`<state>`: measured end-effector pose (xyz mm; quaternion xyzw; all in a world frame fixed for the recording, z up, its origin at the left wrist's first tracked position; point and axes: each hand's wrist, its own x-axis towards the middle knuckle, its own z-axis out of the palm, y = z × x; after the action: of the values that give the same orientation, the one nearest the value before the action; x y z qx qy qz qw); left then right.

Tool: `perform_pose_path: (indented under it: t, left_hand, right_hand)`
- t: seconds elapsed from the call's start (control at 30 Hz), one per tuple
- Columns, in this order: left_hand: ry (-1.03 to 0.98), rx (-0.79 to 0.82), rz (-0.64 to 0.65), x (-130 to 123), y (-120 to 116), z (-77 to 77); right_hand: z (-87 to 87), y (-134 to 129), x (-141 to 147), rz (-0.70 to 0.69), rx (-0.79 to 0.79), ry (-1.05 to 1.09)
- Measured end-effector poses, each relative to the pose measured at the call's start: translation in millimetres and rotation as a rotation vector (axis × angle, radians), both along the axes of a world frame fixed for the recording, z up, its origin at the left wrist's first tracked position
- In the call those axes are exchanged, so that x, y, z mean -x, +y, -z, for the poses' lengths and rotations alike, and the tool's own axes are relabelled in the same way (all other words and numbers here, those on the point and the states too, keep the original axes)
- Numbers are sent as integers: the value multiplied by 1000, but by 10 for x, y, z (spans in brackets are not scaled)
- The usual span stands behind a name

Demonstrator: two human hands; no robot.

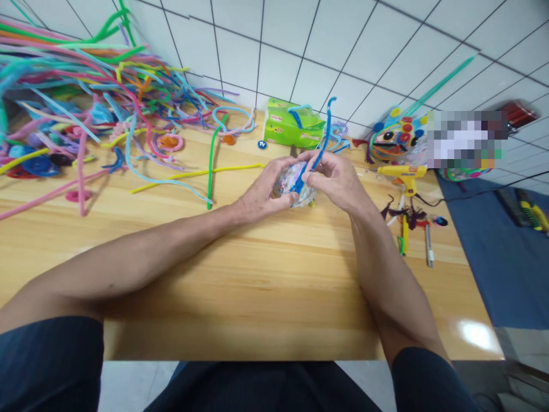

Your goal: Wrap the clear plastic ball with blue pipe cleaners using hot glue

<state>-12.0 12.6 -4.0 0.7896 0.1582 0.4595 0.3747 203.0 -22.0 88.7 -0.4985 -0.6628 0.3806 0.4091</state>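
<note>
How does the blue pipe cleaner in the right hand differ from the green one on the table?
The blue pipe cleaner is held in the right hand; the green pipe cleaner lies untouched on the table. The blue one rises to a hooked tip; the green one bends only gently. Both are slim.

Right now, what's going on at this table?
A person sits at a wooden table with both bare hands on a small, clear, sparkly-looking object. The left hand steadies its side, while the right hand pinches a blue fuzzy stick against its top, one end standing up in the air. A heap of colourful fuzzy sticks lies to the left, and a yellow glue gun rests to the right.
</note>
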Motion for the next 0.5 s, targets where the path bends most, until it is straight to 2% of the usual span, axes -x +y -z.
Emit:
perform_pose_path:
  t: [0.27,0.5]
  left_hand:
    - [41,-18,-33,4,2,9]
    - [13,-60,-29,-7,-5,29]
  right_hand:
    - [-27,-2,-53,4,11,-15]
    - [16,12,-44,10,25,-14]
